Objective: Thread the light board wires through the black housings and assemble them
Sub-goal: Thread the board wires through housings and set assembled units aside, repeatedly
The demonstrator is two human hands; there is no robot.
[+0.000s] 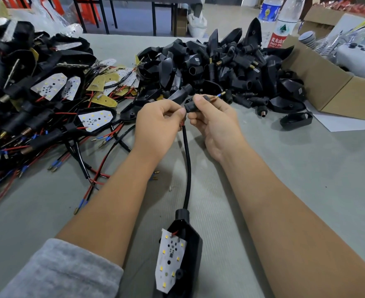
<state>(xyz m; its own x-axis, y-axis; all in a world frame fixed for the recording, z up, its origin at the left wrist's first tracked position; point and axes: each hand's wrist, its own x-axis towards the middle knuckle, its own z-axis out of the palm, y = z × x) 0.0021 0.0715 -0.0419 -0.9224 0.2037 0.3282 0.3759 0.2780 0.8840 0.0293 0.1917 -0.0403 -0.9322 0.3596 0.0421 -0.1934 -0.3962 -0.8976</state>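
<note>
Over the grey table (pixel 274 190), seen from the head camera, the person's two hands meet. The right hand (pixel 214 123) pinches a small black plastic stem piece (pixel 190 107) with a coppery spring tip (pixel 212 97). A blue-tipped wire end (pixel 220 94) pokes out past the spring. The left hand (pixel 157 123) pinches the thin wires at the mouth of that piece. A black sleeved cable (pixel 188 164) runs down to a black pointed housing (pixel 188 250), where a white light board with yellow dots (pixel 169 261) sits tilted, not pushed flat.

This looks like the threading step, nearly done. Next, the wires likely need pulling through, and the stem sliding along the cable. Piles of black housings (pixel 220 61) and wired boards (pixel 54 93) wait behind.
</note>
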